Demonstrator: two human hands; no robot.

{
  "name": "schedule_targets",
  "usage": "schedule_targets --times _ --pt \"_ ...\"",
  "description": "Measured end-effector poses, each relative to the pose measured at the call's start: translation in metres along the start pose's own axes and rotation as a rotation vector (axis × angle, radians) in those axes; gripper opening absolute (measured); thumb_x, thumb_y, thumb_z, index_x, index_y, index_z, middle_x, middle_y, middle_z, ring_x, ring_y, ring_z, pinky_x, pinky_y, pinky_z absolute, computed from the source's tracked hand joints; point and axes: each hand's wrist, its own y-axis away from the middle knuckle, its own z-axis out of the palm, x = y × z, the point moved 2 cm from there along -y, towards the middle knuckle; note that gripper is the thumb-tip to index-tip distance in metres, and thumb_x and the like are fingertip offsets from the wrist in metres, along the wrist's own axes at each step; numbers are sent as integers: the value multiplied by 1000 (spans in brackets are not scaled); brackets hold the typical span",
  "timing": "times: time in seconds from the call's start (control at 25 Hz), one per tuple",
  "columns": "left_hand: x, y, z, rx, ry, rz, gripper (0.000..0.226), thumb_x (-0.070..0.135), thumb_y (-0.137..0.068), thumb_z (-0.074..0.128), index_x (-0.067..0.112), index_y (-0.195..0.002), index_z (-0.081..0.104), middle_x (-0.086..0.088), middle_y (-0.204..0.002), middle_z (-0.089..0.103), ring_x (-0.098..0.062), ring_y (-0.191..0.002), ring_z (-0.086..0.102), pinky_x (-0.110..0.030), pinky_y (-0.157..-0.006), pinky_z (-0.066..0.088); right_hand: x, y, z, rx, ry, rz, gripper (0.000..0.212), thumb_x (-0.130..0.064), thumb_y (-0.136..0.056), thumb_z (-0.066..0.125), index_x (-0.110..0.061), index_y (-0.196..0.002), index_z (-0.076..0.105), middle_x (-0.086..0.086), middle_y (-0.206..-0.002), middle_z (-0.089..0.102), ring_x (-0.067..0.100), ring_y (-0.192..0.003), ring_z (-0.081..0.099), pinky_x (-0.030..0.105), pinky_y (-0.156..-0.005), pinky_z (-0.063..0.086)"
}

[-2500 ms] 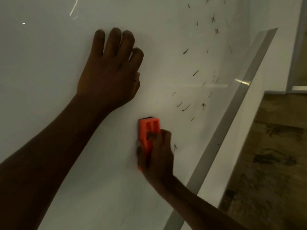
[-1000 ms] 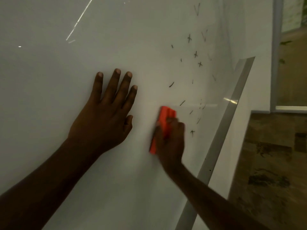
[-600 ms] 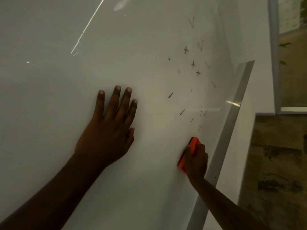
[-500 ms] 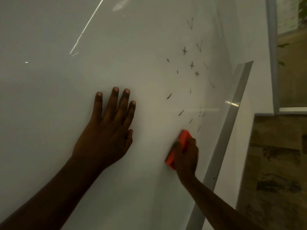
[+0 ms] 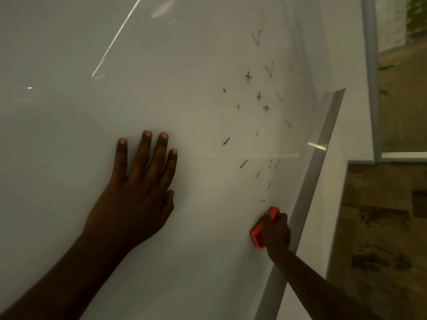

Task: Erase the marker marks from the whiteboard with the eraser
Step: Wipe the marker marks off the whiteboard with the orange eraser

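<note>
A large whiteboard (image 5: pixel 69 135) fills the left and middle of the view. Several dark marker marks (image 5: pixel 259 96), crosses, ticks and short dashes, are scattered across its right part. My right hand (image 5: pixel 276 232) grips an orange eraser (image 5: pixel 258 235) pressed flat on the board, just below the lowest marks and close to the board's right edge. My left hand (image 5: pixel 136 197) lies flat on the board to the left, fingers spread, holding nothing.
A grey metal frame strip (image 5: pixel 316 172) runs diagonally along the board's right edge. Beyond it is a white wall (image 5: pixel 351 112), a window frame (image 5: pixel 372 77) and a patterned brown floor (image 5: pixel 379 239) at the lower right.
My right hand with the eraser has slid down and to the right, towards the frame strip. The marks near the eraser's earlier spots are gone. My left hand stays flat on the board.
</note>
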Motion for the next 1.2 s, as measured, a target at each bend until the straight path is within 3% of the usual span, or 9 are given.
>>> schedule_targets --times 0.32,0.4,0.52,0.6,0.76,0.88,0.96,1.08,1.2 --pt "-18 -31 -8 73 66 -67 54 30 -89 51 -1 -132 62 -29 -147 49 -47 -133 45 -64 -105 30 -196 127 10 -72 16 -1353 50 -52 -98 44 -18 -133 50 7 -114 52 15 -85 55 18 -66 50" --pt "-33 -55 -12 104 47 -94 54 29 -88 51 -2 -131 61 -30 -145 49 -49 -131 45 -63 -104 30 -172 73 8 9 -1 -1192 53 -55 -97 43 -18 -135 50 6 -114 53 16 -88 58 16 -69 46" --pt "-51 -88 -13 122 -3 -98 56 31 -88 50 -2 -133 58 -31 -145 47 -49 -132 43 -64 -105 28 -118 -14 -3 123 -91 -465 64 -62 -91 37 -20 -139 45 12 -114 56 34 -104 61 31 -84 49" --pt "-52 -113 -6 115 -23 -79 59 33 -89 47 -2 -136 56 -32 -148 43 -49 -136 40 -65 -108 27 -126 -23 -1 100 -125 -278 56 -54 -95 43 -18 -138 44 15 -116 55 37 -105 60 40 -88 52" --pt "-36 -163 18 54 -45 110 65 37 -93 31 5 -146 50 -26 -158 35 -43 -147 31 -67 -116 22 -220 53 9 75 -118 -826 58 -60 -95 39 -21 -139 44 -5 -113 47 1 -84 49 3 -69 38" --pt "-36 -186 25 41 -27 118 65 35 -93 31 6 -149 46 -22 -161 32 -40 -150 26 -64 -119 19 -241 39 6 11 40 -1227 56 -61 -98 37 -18 -132 47 2 -116 53 6 -83 54 8 -68 46" --pt "-35 -191 26 63 -30 95 65 32 -92 34 4 -150 43 -22 -161 31 -39 -151 26 -64 -119 21 -232 -28 1 38 33 -1151 50 -55 -98 42 -20 -133 48 4 -114 53 15 -87 59 23 -69 55" --pt "-30 -191 25 63 -26 55 65 33 -95 31 3 -153 37 -21 -164 25 -38 -153 21 -63 -120 19 -234 -93 -10 153 -130 -575 49 -48 -98 48 -19 -138 45 11 -109 53 33 -97 62 31 -77 50" --pt "-30 -191 26 56 -18 42 65 33 -96 34 3 -154 34 -21 -165 21 -37 -153 18 -61 -121 17 -272 -47 2 95 -117 -693 64 -58 -95 41 -20 -147 38 4 -119 49 16 -94 57 13 -71 45"
